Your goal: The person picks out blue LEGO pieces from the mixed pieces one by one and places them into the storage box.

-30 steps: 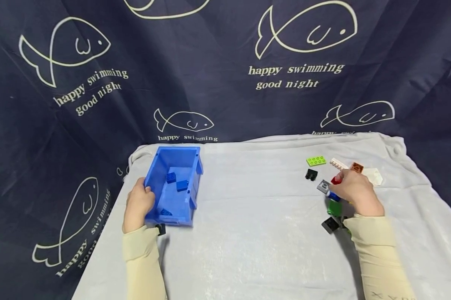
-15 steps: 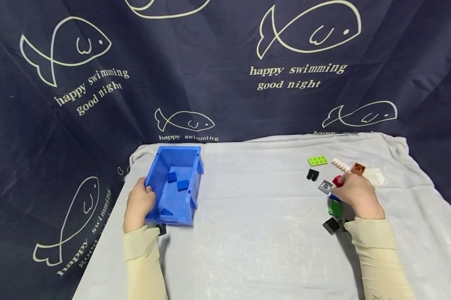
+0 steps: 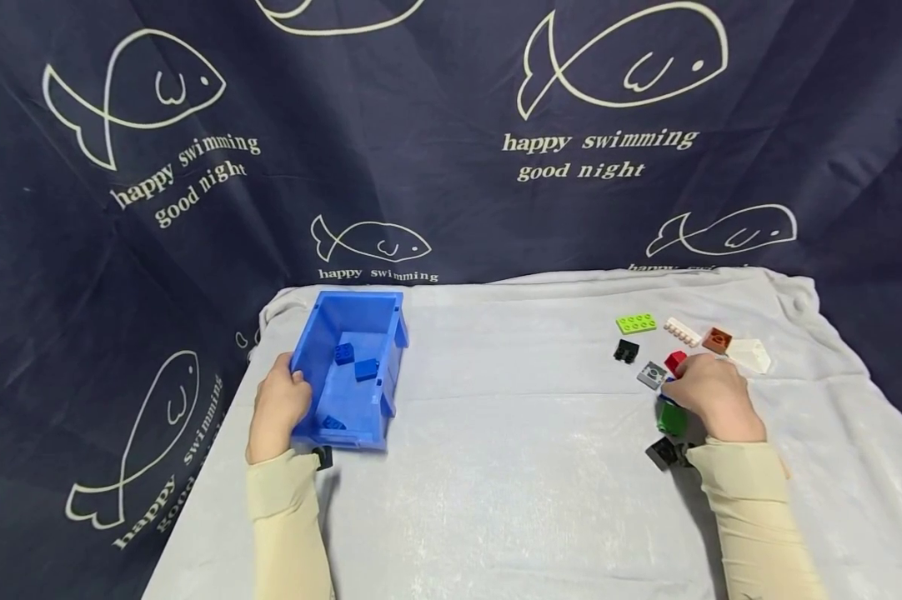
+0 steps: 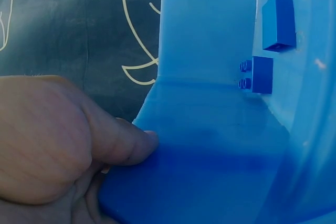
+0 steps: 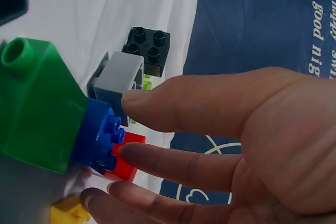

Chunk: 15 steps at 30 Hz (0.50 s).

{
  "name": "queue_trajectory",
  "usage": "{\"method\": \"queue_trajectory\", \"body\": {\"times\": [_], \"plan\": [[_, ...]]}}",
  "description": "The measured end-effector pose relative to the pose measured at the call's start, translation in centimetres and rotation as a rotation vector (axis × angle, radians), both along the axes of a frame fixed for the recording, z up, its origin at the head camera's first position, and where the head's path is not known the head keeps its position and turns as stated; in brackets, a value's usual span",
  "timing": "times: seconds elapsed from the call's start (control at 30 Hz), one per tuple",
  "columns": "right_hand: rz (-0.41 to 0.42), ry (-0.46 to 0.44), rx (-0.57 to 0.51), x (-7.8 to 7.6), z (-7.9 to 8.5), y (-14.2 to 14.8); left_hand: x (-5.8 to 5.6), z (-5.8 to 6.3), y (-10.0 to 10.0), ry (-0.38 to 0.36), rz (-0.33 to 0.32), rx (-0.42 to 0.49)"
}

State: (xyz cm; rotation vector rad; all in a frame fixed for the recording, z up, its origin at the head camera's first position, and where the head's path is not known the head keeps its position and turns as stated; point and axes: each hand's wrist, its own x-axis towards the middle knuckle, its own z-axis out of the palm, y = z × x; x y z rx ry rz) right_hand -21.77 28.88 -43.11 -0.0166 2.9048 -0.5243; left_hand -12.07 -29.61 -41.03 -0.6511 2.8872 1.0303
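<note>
My left hand [image 3: 280, 407] grips the near-left wall of a blue bin [image 3: 349, 304], thumb over the rim. Inside the bin lie several blue bricks [image 4: 262, 74]. My right hand [image 3: 714, 392] is over the toy bricks at the right of the table. In the right wrist view, its thumb and fingers are spread beside a studded blue brick [image 5: 93, 132], index fingertip close to the studs. That brick sits against a green sloped brick [image 5: 39, 108]. A red brick [image 5: 125, 161] lies behind it, a grey brick [image 5: 118, 77] by the thumb, and a yellow brick [image 5: 68, 211] below the fingers.
Around the right hand lie a lime brick [image 3: 636, 323], a black brick [image 3: 626, 351], a white studded strip [image 3: 681, 332], a brown brick [image 3: 717, 339] and a white piece [image 3: 751, 356]. Dark bricks [image 3: 663, 452] lie beside the right cuff. A fish-print curtain [image 3: 451, 167] hangs behind.
My right hand has drawn slightly back towards me, showing more of the brown brick and red brick; less of the blue brick shows. The left hand and bin stay put.
</note>
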Motion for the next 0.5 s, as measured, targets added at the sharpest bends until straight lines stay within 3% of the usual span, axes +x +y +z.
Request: {"method": "queue_trajectory", "body": {"times": [0.37, 0.5], "plan": [[-0.053, -0.151, -0.011, -0.3, -0.6, -0.3, -0.1, 0.0, 0.1, -0.003, 0.009, 0.001], [-0.055, -0.161, -0.012, -0.5, -1.1, -0.2, 0.0, 0.1, 0.2, 0.005, 0.009, -0.004]]}}
